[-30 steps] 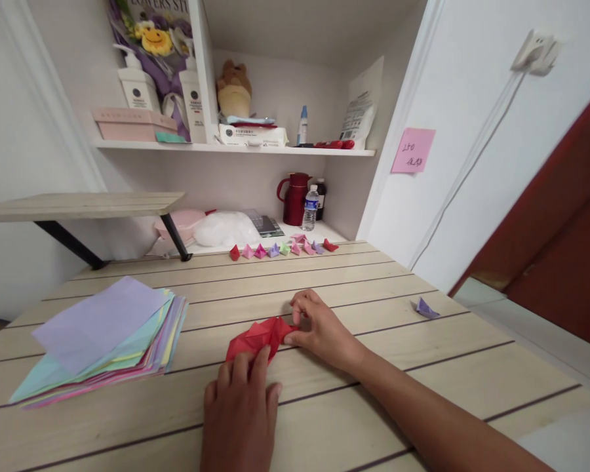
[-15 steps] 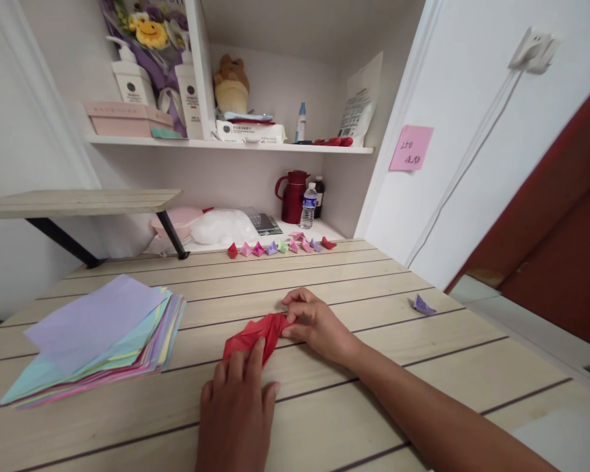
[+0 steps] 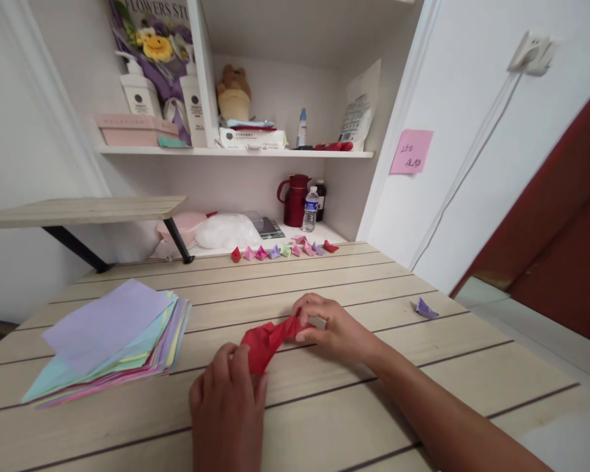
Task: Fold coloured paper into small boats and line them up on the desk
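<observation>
A sheet of red origami paper (image 3: 266, 344), creased and partly folded, stretches between my hands just above or on the table. My right hand (image 3: 335, 329) pinches its right end, which looks gathered and twisted, between thumb and fingers. At the left end, my left hand (image 3: 229, 401) closes its fingertips and thumb on the paper's edge. Part of that edge is hidden behind the fingers. Left of my hands lies a fanned stack of coloured paper (image 3: 162, 347), with a lilac sheet (image 3: 108, 321) on top.
Several small folded paper boats (image 3: 274, 252) line the back of the wooden table (image 3: 373, 400). A lone purple folded boat (image 3: 426, 309) sits at the right. Behind are a water bottle (image 3: 310, 208) and a dark red jug (image 3: 295, 200). A raised wooden shelf (image 3: 83, 208) stands back left.
The red paper has shifted right and been pulled narrower toward its right end. My right hand moved slightly right with it; my left fingers went from lying on the paper to gripping its left edge.
</observation>
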A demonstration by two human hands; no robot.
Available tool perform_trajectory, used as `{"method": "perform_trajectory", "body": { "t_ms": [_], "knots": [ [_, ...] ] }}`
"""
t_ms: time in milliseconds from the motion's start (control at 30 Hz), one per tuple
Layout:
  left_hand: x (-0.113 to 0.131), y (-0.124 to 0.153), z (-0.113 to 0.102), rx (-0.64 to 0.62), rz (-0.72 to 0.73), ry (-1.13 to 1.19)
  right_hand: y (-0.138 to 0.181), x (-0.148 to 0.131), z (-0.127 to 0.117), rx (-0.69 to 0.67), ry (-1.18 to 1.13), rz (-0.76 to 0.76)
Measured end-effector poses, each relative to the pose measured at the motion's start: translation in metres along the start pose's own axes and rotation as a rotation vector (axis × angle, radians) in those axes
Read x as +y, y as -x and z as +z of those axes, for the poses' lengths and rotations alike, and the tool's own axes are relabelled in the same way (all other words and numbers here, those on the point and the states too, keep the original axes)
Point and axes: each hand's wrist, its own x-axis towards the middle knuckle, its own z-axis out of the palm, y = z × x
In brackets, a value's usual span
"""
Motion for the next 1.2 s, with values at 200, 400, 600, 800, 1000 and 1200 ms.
{"method": "perform_trajectory", "body": {
  "t_ms": [200, 400, 600, 800, 1000, 1200],
  "knots": [
    [0.003, 0.000, -0.011, 0.252, 0.070, -0.004, -0.001, -0.005, 0.004, 0.013, -0.179, 0.070],
    [0.002, -0.008, -0.022, 0.358, 0.044, 0.378, 0.000, -0.014, 0.004, 0.024, -0.264, 0.080],
    [-0.002, -0.020, -0.049, -0.029, -0.397, 1.015, 0.003, -0.014, -0.008, 0.059, -0.323, 0.074],
    [0.000, -0.026, -0.054, -0.039, -0.607, 1.129, 0.002, -0.018, -0.013, 0.095, -0.140, 0.010],
    [-0.020, -0.026, -0.039, 0.264, -0.107, 0.686, 0.002, -0.018, -0.016, 0.207, 0.139, -0.181],
    [-0.022, -0.010, -0.025, 0.734, 0.710, 0.147, 0.014, -0.012, -0.022, 0.268, 0.480, -0.503]
  ]
}}
